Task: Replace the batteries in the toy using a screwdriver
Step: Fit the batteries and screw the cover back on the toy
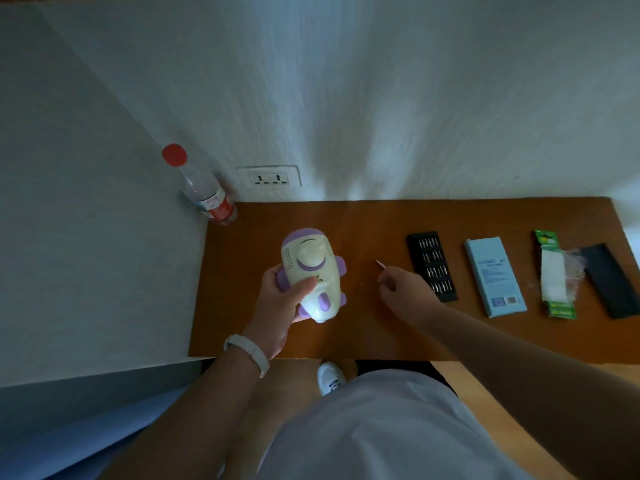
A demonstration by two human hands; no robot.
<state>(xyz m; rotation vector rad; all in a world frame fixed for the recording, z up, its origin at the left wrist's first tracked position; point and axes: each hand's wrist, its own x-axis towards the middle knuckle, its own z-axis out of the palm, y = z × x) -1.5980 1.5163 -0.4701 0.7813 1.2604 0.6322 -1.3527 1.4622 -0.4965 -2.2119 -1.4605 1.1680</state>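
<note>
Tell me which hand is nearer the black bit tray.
Right. The right hand, pinching the screwdriver, sits just left of the bit tray, close against its edge. The left hand grips the toy further left, beyond the right hand.

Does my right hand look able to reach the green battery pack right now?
Probably yes: only the flat bit case and blue box lie between the right hand and battery pack, though it pinches a screwdriver.

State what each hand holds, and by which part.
The left hand grips the toy plane round its side, thumb across its body. The right hand pinches a pinkish tool, probably the screwdriver, by one end; the other end pokes out.
</note>
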